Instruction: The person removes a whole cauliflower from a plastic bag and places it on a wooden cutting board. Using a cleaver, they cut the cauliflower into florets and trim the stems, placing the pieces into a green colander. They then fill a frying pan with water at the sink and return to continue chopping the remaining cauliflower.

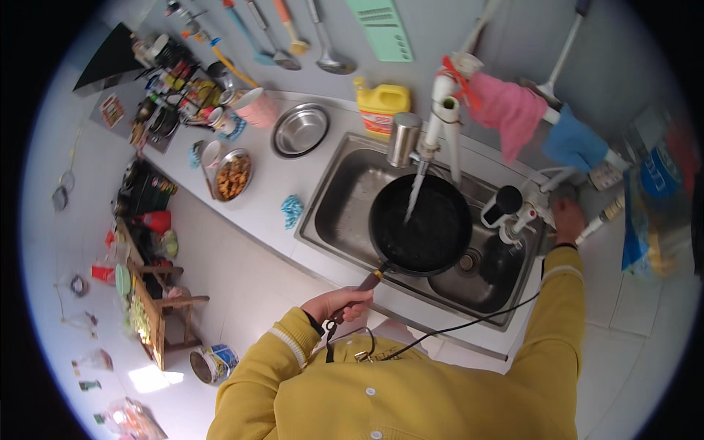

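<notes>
My left hand (343, 303) is closed round the brown handle of a black frying pan (447, 242), which I hold over the double-bowl steel sink (345, 198). Water streams from the tap (425, 155) into the pan. Far to the right, my right hand (569, 220) reaches past the sink's corner, beside a white and red tap fitting (526, 214). A greyish thing (563, 192) sits at its fingertips, too blurred to name. The fingers themselves are mostly hidden.
On the counter to the left stand a bowl of browned food (233, 177), steel basins (301, 129) and a blue-white cloth (292, 211). A yellow jug (384, 106) and a steel canister (403, 138) stand behind the sink. Pink (506, 110) and blue cloths (576, 141) hang on a pipe.
</notes>
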`<action>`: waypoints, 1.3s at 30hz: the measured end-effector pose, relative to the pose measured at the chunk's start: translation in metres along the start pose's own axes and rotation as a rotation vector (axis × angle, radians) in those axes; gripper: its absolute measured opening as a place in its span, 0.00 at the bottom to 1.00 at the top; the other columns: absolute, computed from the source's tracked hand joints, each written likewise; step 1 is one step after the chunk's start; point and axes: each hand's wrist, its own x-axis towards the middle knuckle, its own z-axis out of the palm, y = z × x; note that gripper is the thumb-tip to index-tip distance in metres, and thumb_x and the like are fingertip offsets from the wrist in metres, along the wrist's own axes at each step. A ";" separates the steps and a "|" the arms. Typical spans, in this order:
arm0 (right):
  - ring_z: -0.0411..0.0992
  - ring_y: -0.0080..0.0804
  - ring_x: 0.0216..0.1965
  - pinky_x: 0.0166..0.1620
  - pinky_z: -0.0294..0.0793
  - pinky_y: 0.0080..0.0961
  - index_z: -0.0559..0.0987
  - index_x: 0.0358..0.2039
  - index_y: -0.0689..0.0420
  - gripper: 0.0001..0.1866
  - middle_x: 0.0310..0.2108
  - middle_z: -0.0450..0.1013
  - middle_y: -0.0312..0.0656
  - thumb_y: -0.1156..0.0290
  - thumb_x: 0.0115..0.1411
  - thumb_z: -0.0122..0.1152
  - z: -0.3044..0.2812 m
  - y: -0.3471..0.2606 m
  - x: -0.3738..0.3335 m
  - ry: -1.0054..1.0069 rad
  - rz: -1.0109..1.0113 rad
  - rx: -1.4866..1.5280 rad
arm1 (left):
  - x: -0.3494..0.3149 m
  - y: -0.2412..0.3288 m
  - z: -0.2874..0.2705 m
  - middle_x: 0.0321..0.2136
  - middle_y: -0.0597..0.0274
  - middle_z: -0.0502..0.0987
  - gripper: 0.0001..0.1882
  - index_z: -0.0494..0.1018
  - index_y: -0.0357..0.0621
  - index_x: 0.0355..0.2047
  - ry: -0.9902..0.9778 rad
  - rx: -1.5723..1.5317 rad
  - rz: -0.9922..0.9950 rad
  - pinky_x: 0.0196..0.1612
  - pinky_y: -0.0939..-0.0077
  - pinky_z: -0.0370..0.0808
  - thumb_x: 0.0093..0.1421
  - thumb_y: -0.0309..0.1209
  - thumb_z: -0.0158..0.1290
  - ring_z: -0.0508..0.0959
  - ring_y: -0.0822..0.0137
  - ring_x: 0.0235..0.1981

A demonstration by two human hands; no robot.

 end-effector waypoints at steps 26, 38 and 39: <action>0.74 0.54 0.32 0.34 0.73 0.50 0.76 0.25 0.55 0.18 0.28 0.74 0.50 0.53 0.61 0.54 0.022 0.017 0.006 -0.055 -0.026 0.017 | 0.011 -0.014 0.008 0.14 0.74 0.60 0.16 0.67 0.45 0.34 0.056 -0.037 0.012 0.12 0.86 0.56 0.64 0.43 0.57 0.59 0.83 0.10; 0.75 0.53 0.31 0.32 0.74 0.51 0.77 0.25 0.51 0.19 0.26 0.76 0.48 0.49 0.59 0.53 0.004 0.001 0.001 -0.022 0.053 0.008 | 0.006 -0.011 0.015 0.15 0.75 0.60 0.11 0.67 0.48 0.35 0.103 0.008 -0.011 0.13 0.86 0.53 0.63 0.36 0.58 0.57 0.82 0.11; 0.75 0.53 0.30 0.33 0.74 0.51 0.77 0.25 0.52 0.18 0.25 0.76 0.48 0.50 0.59 0.53 0.001 -0.001 0.000 -0.014 0.036 0.013 | 0.007 -0.011 0.016 0.15 0.75 0.60 0.11 0.66 0.48 0.34 0.095 0.024 -0.005 0.13 0.86 0.53 0.63 0.35 0.58 0.57 0.82 0.11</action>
